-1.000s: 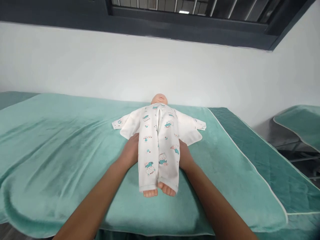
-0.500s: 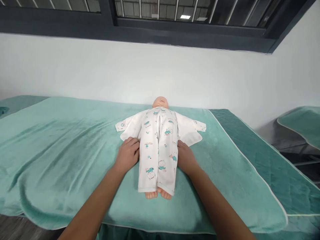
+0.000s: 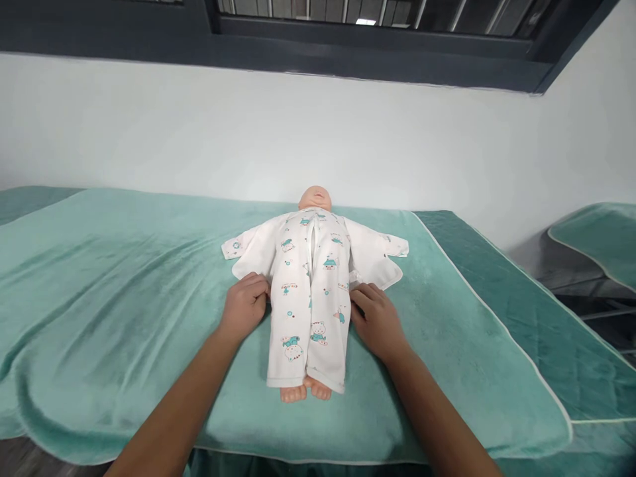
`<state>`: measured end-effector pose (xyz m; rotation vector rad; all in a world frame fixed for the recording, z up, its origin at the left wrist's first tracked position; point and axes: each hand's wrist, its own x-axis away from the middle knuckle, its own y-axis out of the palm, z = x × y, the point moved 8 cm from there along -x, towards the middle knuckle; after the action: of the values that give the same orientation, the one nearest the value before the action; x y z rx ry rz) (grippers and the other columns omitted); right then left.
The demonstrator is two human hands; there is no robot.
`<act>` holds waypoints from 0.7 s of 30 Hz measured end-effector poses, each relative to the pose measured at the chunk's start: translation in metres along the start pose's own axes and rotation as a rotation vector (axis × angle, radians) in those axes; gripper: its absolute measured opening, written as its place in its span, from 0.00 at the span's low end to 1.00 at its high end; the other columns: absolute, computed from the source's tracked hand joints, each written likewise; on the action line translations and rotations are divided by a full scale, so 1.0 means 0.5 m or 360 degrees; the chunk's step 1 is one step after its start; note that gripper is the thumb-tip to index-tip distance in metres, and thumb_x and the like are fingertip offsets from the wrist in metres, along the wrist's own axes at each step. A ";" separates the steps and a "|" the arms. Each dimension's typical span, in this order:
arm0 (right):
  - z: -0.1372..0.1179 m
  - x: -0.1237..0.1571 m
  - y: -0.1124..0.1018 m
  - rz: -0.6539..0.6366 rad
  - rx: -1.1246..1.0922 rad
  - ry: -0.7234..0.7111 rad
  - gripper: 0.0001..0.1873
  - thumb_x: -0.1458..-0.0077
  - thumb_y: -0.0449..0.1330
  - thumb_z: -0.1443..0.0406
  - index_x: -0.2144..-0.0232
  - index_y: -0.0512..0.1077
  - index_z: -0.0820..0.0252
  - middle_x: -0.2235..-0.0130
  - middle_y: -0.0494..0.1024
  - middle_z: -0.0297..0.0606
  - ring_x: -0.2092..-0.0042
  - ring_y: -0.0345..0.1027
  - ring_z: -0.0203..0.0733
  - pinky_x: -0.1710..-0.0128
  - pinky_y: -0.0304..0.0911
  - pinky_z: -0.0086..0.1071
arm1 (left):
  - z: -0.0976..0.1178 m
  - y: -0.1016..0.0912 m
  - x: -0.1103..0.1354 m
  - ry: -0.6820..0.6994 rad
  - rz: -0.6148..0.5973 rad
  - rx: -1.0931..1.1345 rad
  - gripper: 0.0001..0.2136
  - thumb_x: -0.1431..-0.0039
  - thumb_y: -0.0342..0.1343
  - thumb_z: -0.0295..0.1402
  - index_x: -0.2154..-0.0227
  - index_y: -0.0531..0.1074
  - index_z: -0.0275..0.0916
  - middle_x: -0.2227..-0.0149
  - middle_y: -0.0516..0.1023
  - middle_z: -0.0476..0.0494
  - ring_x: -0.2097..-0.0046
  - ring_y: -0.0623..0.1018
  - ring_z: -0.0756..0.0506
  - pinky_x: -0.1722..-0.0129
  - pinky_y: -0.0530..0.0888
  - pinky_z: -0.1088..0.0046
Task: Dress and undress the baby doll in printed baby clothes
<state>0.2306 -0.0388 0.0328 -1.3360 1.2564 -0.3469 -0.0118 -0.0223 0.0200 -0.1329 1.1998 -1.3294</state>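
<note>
A baby doll (image 3: pixel 315 197) lies on its back on a teal towel (image 3: pixel 124 278), dressed in a white printed romper (image 3: pixel 308 291) with the sleeves spread out. Its bare feet (image 3: pixel 304 392) stick out at the near end. My left hand (image 3: pixel 243 306) rests on the towel against the romper's left side, fingers curled at the cloth's edge. On the other side my right hand (image 3: pixel 376 318) lies against the romper's right edge, fingers bent and touching the fabric.
The towel covers a padded table with a darker teal sheet (image 3: pixel 536 344) showing on the right. A white wall (image 3: pixel 298 139) stands right behind the doll, under a dark window frame. Another teal-covered table (image 3: pixel 596 238) is at the far right.
Both hands have slid out from under the doll's sides and now lie on top of the towel beside the romper. The doll has settled flat.
</note>
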 end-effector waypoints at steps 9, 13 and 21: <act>0.026 -0.001 -0.006 0.0103 0.0039 0.0242 0.23 0.35 0.49 0.59 0.82 0.63 0.58 0.77 0.69 0.35 0.72 0.60 0.38 0.69 0.51 0.32 | -0.028 -0.004 -0.001 -0.0320 0.0005 0.0182 0.12 0.53 0.42 0.22 0.81 0.67 0.41 0.78 0.71 0.49 0.71 0.71 0.47 0.69 0.66 0.70; 0.128 -0.018 -0.029 0.0228 -0.0038 0.0596 0.21 0.36 0.49 0.55 0.77 0.68 0.58 0.74 0.72 0.35 0.71 0.62 0.38 0.69 0.53 0.31 | -0.051 -0.008 0.005 -0.0542 0.0054 0.0277 0.11 0.54 0.43 0.23 0.81 0.69 0.41 0.78 0.72 0.50 0.72 0.71 0.46 0.69 0.67 0.70; 0.313 -0.014 -0.052 0.0078 0.0421 0.1330 0.20 0.45 0.56 0.50 0.63 0.72 0.62 0.62 0.75 0.49 0.60 0.67 0.51 0.62 0.56 0.39 | -0.114 -0.030 0.013 -0.0820 0.0417 -0.0011 0.09 0.48 0.47 0.26 0.72 0.73 0.41 0.70 0.76 0.45 0.64 0.74 0.42 0.62 0.69 0.64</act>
<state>0.3671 0.0409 0.0197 -0.9402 1.8361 -1.0715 -0.0640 -0.0021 0.0009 -0.2935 0.7534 -0.9803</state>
